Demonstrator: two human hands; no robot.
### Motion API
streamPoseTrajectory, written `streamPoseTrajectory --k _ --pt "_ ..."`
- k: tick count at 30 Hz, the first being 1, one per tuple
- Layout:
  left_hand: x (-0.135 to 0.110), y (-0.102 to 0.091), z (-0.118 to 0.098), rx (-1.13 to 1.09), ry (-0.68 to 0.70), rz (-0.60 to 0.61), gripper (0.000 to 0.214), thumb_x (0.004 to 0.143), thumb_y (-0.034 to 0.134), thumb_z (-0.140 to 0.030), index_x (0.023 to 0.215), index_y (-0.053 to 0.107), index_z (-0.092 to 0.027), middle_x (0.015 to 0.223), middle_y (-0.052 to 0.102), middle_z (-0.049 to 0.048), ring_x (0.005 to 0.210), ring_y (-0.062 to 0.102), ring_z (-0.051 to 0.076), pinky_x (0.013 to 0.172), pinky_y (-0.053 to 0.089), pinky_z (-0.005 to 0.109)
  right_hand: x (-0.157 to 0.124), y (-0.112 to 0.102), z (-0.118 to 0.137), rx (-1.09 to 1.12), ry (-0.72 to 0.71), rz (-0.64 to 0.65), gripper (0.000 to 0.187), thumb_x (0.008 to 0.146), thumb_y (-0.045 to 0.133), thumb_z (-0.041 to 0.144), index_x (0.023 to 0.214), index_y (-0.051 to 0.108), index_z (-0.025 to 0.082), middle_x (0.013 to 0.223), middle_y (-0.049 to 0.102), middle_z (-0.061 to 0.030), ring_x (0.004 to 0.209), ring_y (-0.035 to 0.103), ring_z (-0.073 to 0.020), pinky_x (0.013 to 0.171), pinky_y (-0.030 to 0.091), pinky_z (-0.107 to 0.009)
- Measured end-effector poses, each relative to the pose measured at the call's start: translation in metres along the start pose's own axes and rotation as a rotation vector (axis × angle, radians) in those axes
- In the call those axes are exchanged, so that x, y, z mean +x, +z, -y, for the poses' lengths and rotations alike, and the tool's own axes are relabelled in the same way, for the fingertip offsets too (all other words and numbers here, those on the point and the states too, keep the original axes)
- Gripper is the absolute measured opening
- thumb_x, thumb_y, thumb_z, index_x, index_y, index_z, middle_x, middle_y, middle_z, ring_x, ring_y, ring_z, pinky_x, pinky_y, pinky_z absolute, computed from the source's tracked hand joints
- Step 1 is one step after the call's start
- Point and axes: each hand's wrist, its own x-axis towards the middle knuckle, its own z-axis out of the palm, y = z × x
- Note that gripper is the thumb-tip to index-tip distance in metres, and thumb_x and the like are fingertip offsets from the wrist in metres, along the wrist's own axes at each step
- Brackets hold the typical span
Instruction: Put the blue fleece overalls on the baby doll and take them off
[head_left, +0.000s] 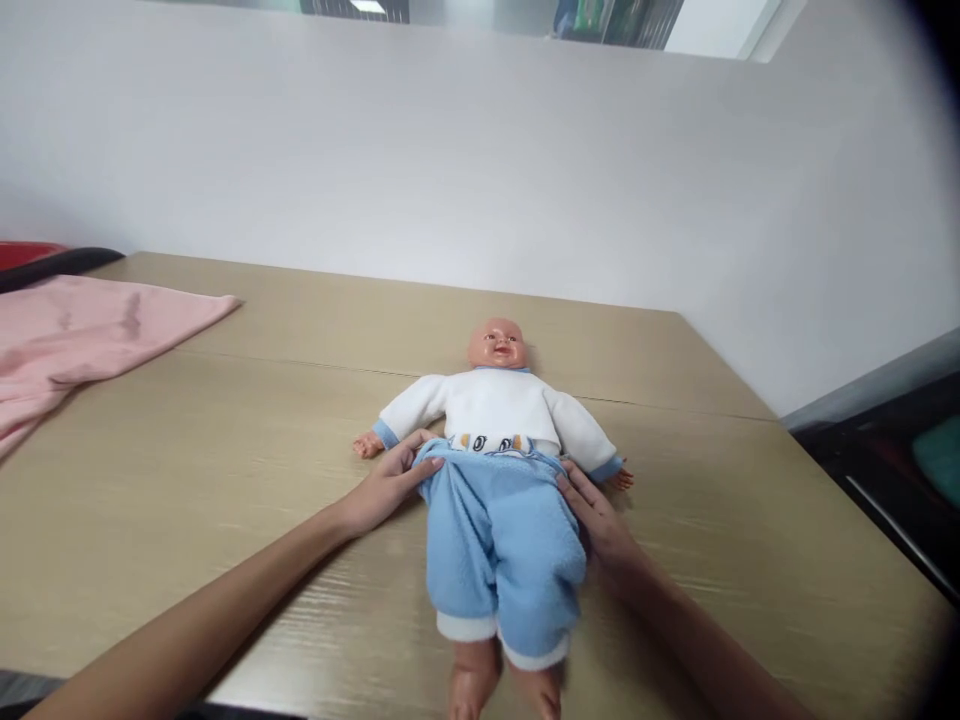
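A baby doll (497, 345) lies on its back on the wooden table (225, 470), head toward the wall. It wears a white top (495, 405) and light blue trousers (499, 540) with white cuffs. My left hand (390, 482) grips the trousers' waistband at the doll's right hip, fingers curled on the cloth. At the other hip, my right hand (596, 515) lies along the side of the trousers, fingers pressed on the fabric near the waistband. The doll's bare feet reach the near table edge.
A pink cloth (82, 335) lies spread at the table's far left, beside a red and black object (45, 258). A white wall stands behind the table. Dark furniture with something teal (937, 455) sits to the right.
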Motion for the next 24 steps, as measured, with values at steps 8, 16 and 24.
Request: streamPoseTrajectory --k 8,16,24 --pt "0.013 -0.009 -0.010 0.176 0.120 0.035 0.037 0.099 0.077 -0.054 0.107 0.065 -0.020 0.100 0.059 0.0017 0.096 0.054 0.021 0.085 0.042 0.031 0.011 -0.025 0.036 -0.145 0.001 0.090 0.038 0.100 0.073 0.062 0.098 0.066 0.024 0.083 0.057 0.0020 0.076 0.053 -0.0188 0.068 0.043 -0.030" --pt "0.043 0.012 -0.044 0.210 0.278 -0.028 0.036 0.107 0.066 -0.056 0.113 0.057 -0.022 0.093 0.055 -0.0013 0.084 0.051 0.016 0.078 0.042 0.028 0.063 -0.014 0.085 -0.283 -0.200 0.188 0.029 0.099 0.072 0.054 0.099 0.067 0.025 0.092 0.064 0.0007 0.089 0.060 -0.0224 0.084 0.048 -0.033" --pt "0.067 -0.011 -0.022 0.415 0.255 -0.122 0.042 0.107 0.061 -0.063 0.112 0.060 -0.021 0.095 0.056 -0.0008 0.087 0.052 0.018 0.080 0.042 0.030 0.092 -0.020 0.057 -0.476 -0.244 0.087 0.036 0.099 0.071 0.060 0.100 0.069 0.024 0.096 0.072 -0.0020 0.095 0.065 -0.0250 0.090 0.052 -0.036"
